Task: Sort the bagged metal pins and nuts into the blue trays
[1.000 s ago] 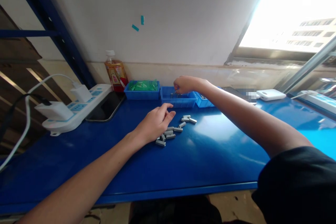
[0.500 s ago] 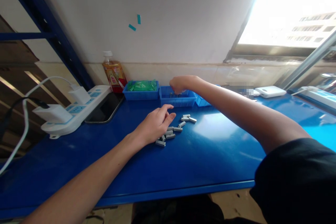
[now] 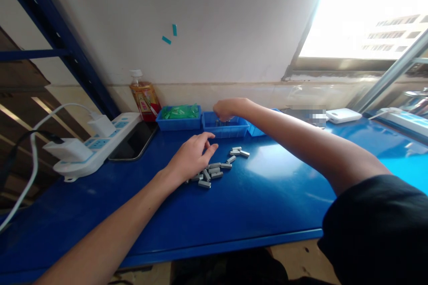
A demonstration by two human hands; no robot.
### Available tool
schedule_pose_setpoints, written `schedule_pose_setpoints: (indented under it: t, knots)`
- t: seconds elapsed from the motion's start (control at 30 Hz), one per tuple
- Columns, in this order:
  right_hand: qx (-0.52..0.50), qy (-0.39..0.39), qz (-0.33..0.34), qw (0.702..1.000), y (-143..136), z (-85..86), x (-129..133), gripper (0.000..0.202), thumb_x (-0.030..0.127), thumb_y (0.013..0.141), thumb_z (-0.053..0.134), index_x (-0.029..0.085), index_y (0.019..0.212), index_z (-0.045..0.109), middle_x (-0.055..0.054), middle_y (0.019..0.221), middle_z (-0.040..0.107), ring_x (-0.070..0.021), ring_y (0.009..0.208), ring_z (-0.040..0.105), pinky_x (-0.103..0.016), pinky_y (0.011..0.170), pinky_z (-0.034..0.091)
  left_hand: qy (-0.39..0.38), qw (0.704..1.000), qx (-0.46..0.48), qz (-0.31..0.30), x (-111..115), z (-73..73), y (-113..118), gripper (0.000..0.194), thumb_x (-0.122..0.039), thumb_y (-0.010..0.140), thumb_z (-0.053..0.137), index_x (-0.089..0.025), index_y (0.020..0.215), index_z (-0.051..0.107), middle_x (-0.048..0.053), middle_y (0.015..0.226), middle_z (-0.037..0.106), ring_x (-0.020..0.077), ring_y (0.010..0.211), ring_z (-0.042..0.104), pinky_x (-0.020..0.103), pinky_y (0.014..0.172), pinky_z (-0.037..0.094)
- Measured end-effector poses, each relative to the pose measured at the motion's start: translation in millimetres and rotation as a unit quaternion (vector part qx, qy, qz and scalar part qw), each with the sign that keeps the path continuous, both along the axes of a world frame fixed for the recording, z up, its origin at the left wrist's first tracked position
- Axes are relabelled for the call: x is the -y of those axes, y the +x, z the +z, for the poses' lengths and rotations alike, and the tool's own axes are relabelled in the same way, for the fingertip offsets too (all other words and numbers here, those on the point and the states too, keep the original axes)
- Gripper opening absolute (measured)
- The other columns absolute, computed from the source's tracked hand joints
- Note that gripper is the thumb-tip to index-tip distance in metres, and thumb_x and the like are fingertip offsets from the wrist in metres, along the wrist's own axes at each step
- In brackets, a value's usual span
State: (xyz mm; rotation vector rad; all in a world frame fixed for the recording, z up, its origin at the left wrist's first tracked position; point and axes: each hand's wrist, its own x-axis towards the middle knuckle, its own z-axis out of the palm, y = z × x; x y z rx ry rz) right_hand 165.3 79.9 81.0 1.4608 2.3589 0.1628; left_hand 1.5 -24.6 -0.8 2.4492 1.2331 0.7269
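My left hand [image 3: 191,156] hovers over or rests against the left side of a loose pile of short grey metal bars [image 3: 204,184]. Its thumb stands apart from the bent fingers, and I see nothing held. A few more such pieces [image 3: 235,152] lie just right of the pile. My right hand [image 3: 228,109] reaches down into the middle blue bin [image 3: 225,132], fingers curled downward. Small metal parts [image 3: 219,122] show inside the bin below it. The fingertips are hidden, so what they grip cannot be made out.
Left of the middle bin is a blue bin [image 3: 179,124] with green packaging; another blue bin [image 3: 256,130] is partly behind my right arm. A drink bottle [image 3: 145,98], phone [image 3: 133,142] and power strip [image 3: 80,167] stand left. A white device [image 3: 343,116] lies right on the blue table [image 3: 261,205].
My left hand has shifted slightly left, uncovering more of the metal pieces. My right hand stays in the middle bin. The whole view has moved a little.
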Motion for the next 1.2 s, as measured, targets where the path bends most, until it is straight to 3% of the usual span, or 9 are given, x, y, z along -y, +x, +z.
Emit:
schedule_pose_setpoints:
  t: [0.1, 0.17, 0.33, 0.5, 0.67, 0.83, 0.93, 1.07, 1.2]
  knots:
    - [-0.102, 0.047, 0.035, 0.993, 19, 4.8, 7, 0.035, 0.015, 0.078, 0.058, 0.013, 0.111, 0.068, -0.012, 0.103, 0.071, -0.0235, 0.092, 0.065, -0.03, 0.077, 0.047, 0.027, 0.998, -0.039, 0.039, -7, 8.1, -12, 0.035, -0.042, 0.092, 0.042, -0.018, 0.108, 0.062, 0.008, 0.094, 0.066, 0.026, 0.094, 0.06, 0.037, 0.083, 0.045]
    - [-0.188, 0.101, 0.073, 0.974, 34, 2.1, 24, 0.035, 0.016, 0.081, 0.053, 0.013, 0.113, 0.067, -0.011, 0.102, 0.07, -0.0219, 0.091, 0.063, -0.029, 0.08, 0.046, -0.007, 0.996, -0.082, 0.04, -9, 17.9, -25, 0.038, -0.044, 0.089, 0.045, -0.018, 0.109, 0.065, 0.01, 0.102, 0.066, 0.0278, 0.099, 0.059, 0.038, 0.086, 0.044]
    - [-0.358, 0.17, 0.119, 0.911, 71, -37.3, 101, 0.025, 0.018, 0.087, 0.048, 0.014, 0.104, 0.067, -0.009, 0.094, 0.068, -0.0175, 0.083, 0.061, -0.027, 0.074, 0.046, -0.19, 0.969, -0.15, -0.051, -2, 37.1, -54, 0.051, -0.055, 0.07, 0.066, -0.026, 0.111, 0.067, 0.006, 0.11, 0.064, 0.0243, 0.091, 0.063, 0.027, 0.073, 0.047]
    - [-0.38, 0.157, 0.15, 0.899, 85, -77.8, 139, 0.02, 0.022, 0.091, 0.049, 0.017, 0.099, 0.066, -0.008, 0.087, 0.067, -0.0188, 0.083, 0.06, -0.031, 0.075, 0.047, -0.168, 0.97, -0.171, -0.05, -6, 28.0, -52, 0.032, -0.047, 0.077, 0.058, -0.024, 0.097, 0.066, 0.005, 0.097, 0.064, 0.0214, 0.079, 0.062, 0.027, 0.066, 0.046]
    - [-0.407, 0.176, 0.117, 0.889, 74, -85.2, 133, 0.022, 0.025, 0.091, 0.052, 0.016, 0.107, 0.063, -0.009, 0.095, 0.066, -0.0207, 0.088, 0.059, -0.033, 0.077, 0.048, -0.113, 0.981, -0.158, -0.028, -17, 16.6, -46, 0.028, -0.043, 0.078, 0.054, -0.022, 0.095, 0.061, 0.006, 0.095, 0.064, 0.0225, 0.084, 0.061, 0.03, 0.072, 0.047]
    - [-0.416, 0.178, 0.117, 0.884, 71, -89.9, 133, 0.023, 0.026, 0.09, 0.053, 0.016, 0.109, 0.061, -0.01, 0.098, 0.065, -0.0221, 0.089, 0.058, -0.035, 0.077, 0.048, -0.067, 0.995, -0.067, 0.01, -22, 12.2, -44, 0.023, -0.034, 0.076, 0.052, -0.02, 0.093, 0.057, 0.007, 0.095, 0.062, 0.0227, 0.087, 0.061, 0.035, 0.079, 0.049]
    - [-0.441, 0.199, 0.121, 0.867, 67, -90.5, 139, 0.024, 0.026, 0.09, 0.053, 0.017, 0.112, 0.058, -0.01, 0.097, 0.065, -0.0217, 0.089, 0.058, -0.035, 0.078, 0.048, -0.103, 0.993, 0.056, 0.015, -16, 13.2, -35, 0.028, -0.035, 0.074, 0.056, -0.02, 0.098, 0.054, 0.007, 0.099, 0.062, 0.0228, 0.092, 0.062, 0.037, 0.082, 0.051]
    - [-0.441, 0.24, 0.134, 0.854, 52, -89.0, 152, 0.034, 0.035, 0.088, 0.057, 0.016, 0.117, 0.054, -0.009, 0.092, 0.064, -0.0221, 0.083, 0.057, -0.036, 0.074, 0.045, -0.221, 0.945, 0.238, -0.023, 3, 15.4, -8, 0.042, -0.036, 0.078, 0.063, -0.021, 0.115, 0.05, 0.005, 0.101, 0.066, 0.021, 0.095, 0.064, 0.039, 0.088, 0.052]
    - [-0.466, 0.27, 0.156, 0.828, 39, -89.0, 160, 0.022, 0.033, 0.09, 0.055, 0.017, 0.104, 0.056, -0.008, 0.085, 0.064, -0.0202, 0.074, 0.057, -0.034, 0.068, 0.045, -0.276, 0.901, 0.333, -0.031, 21, 11.5, 16, 0.033, -0.036, 0.075, 0.072, -0.019, 0.102, 0.061, 0.002, 0.089, 0.066, 0.0183, 0.086, 0.065, 0.032, 0.079, 0.053]
